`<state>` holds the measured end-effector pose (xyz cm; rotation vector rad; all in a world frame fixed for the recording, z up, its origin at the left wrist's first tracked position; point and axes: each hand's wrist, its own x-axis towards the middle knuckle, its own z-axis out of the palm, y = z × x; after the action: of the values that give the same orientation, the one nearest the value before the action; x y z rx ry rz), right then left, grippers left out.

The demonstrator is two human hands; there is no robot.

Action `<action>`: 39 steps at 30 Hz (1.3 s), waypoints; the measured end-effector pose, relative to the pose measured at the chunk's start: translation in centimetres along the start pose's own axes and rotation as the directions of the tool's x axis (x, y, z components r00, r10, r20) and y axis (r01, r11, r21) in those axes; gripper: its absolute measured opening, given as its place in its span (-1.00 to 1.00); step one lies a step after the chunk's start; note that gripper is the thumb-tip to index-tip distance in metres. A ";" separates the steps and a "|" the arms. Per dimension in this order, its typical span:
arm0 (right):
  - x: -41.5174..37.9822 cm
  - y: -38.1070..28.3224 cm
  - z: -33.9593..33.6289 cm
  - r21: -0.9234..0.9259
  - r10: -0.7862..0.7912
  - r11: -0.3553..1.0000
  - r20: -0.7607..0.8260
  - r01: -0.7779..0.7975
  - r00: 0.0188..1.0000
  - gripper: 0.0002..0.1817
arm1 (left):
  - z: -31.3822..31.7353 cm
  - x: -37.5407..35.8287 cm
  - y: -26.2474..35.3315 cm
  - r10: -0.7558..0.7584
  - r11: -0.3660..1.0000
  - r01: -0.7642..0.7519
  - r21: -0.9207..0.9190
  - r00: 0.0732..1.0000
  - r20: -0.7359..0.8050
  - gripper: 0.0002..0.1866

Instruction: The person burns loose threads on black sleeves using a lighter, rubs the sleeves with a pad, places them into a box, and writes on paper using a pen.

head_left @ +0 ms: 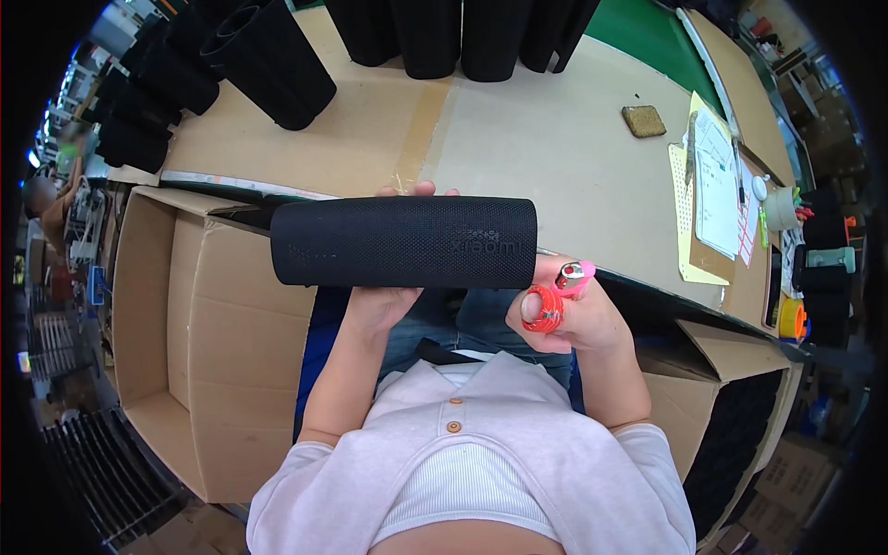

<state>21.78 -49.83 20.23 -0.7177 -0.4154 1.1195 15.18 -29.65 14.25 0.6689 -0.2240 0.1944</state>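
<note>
Hiding table edge [250,185] — held black cylinder [398,242]

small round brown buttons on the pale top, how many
2: one small round brown button nearer the waist of the pale short-sleeved top, another button nearer its curved neckline. More may be hidden in the folds.

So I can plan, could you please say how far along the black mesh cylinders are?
The standing cylinders on the table may be done. The left hand holds a Xiaomi-marked one, the right hand a pink tool, so likely unfinished; how many remain is unclear.
</note>
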 end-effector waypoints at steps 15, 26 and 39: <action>3.2 -1.5 -3.1 -0.946 -0.592 0.321 -0.232 -0.039 0.772 -0.70 | 0.4 5.5 0.8 -0.263 0.660 0.141 -0.738 0.963 -0.051 -0.36; 3.4 -0.4 -4.7 -0.963 -0.633 0.265 -0.219 -0.058 0.743 -0.70 | 0.0 5.1 0.7 -0.249 0.656 0.118 -0.745 0.966 -0.067 -0.40; 3.3 -0.7 -4.1 -0.961 -0.596 0.267 -0.224 -0.073 0.771 -0.69 | -0.6 4.1 1.2 -0.243 0.696 0.053 -0.716 0.956 -0.165 -0.44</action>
<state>26.12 -48.26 17.70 -1.9258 -0.6636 0.0985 18.92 -27.86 15.59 -0.1207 0.0135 0.0196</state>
